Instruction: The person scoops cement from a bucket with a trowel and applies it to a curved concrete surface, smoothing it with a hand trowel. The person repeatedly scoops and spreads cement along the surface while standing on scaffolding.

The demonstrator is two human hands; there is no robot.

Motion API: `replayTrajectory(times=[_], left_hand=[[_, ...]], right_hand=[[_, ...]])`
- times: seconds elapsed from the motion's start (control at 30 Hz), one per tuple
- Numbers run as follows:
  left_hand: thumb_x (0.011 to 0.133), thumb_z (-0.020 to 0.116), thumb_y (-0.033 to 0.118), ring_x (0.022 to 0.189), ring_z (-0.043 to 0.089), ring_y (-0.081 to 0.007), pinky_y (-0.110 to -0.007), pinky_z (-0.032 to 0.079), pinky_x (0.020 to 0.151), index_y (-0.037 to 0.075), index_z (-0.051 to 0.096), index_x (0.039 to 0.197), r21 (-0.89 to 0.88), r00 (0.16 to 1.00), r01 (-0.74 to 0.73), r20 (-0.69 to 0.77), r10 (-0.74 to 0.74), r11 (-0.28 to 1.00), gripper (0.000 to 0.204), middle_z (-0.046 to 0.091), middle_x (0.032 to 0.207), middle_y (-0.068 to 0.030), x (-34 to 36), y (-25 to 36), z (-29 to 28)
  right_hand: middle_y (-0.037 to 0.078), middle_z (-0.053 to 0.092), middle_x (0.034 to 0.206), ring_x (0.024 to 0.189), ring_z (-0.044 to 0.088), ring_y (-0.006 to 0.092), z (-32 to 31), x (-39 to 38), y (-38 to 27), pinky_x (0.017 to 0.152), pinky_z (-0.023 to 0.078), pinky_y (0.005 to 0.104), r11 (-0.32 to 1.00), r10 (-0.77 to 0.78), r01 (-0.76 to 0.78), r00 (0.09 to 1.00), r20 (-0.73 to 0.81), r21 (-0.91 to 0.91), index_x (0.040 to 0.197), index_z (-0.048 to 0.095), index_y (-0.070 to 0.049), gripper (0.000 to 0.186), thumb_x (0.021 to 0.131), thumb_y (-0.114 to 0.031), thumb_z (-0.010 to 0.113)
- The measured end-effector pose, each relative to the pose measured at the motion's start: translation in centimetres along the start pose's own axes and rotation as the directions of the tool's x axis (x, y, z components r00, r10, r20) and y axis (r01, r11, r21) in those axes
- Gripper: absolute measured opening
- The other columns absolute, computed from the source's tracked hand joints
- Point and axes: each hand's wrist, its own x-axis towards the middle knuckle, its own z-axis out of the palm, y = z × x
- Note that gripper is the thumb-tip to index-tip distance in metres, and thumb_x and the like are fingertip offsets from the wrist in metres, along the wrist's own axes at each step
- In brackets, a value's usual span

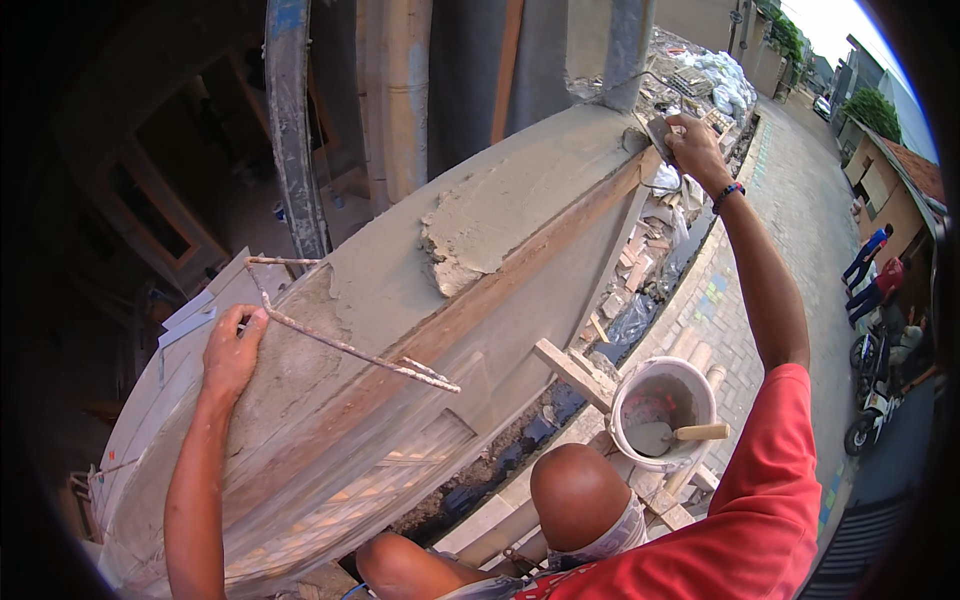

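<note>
The fingers of the right hand are clenched around the handle of a plastering float, pressed against the far end of the wall top where fresh grey mortar stops — the arm is stretched nearly straight, so the tool meets the wet edge flat rather than at a tilt. The left hand is nearer; its fingers close on the bent end of a thin, mortar-crusted metal rod that lies along the wall top and ends near a reddish wooden batten. Held like that, the rod appears to brace the person's reach while the other hand works.

The batten runs just under the lip of the mortar, apparently as a guide edge that holds the wet bed in line. The mortar is smooth toward the far end and thick and lumpy at its near edge, with bare dry surface beyond.

Below, beside the person's bare knee, a white bucket stands within easy reach, a trowel resting in its grey mix. Broken brick and rubble lie along the wall's foot; a paved lane runs past houses, where two people stand well apart near parked motorbikes.
</note>
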Motion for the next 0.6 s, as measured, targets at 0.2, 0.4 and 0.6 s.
replayTrajectory(times=[0.2,0.4,0.6], left_hand=[[0.094,0.057,0.039,0.097,0.058,-0.0249,-0.036,0.044,0.088,0.008,0.065,0.108,0.017,0.998,0.068,0.015,-0.068,0.998,0.035,0.064,0.108,-0.011,0.0,0.6,0.0],[0.094,0.056,0.042,0.099,0.058,-0.0248,-0.038,0.044,0.089,0.011,0.066,0.109,0.031,0.995,0.097,0.017,-0.097,0.995,0.036,0.065,0.11,-0.01,-0.1,0.9,0.1],[0.094,0.056,0.042,0.1,0.058,-0.0254,-0.038,0.043,0.091,0.01,0.066,0.108,0.01,0.996,0.082,0.024,-0.082,0.997,0.037,0.064,0.109,-0.0105,0.0,0.9,-0.1]], right_hand=[[0.025,0.066,0.111,0.11,0.061,0.0391,2.6,1.3,-3.3,0.099,0.045,0.0435,0.981,-0.106,0.115,0.992,0.066,-0.158,0.11,0.069,-0.004,0.032,0.082,-0.016,0.059],[0.026,0.067,0.107,0.108,0.062,0.0386,2.7,2.0,-2.7,0.098,0.046,0.0442,0.947,-0.27,0.288,0.954,0.132,-0.143,0.108,0.072,-0.004,0.032,0.08,-0.012,0.056],[0.027,0.067,0.104,0.099,0.065,0.0395,-0.8,-3.0,-4.5,0.093,0.049,0.0442,0.938,-0.259,0.292,0.949,0.18,-0.189,0.112,0.071,-0.002,0.036,0.079,-0.007,0.055]])
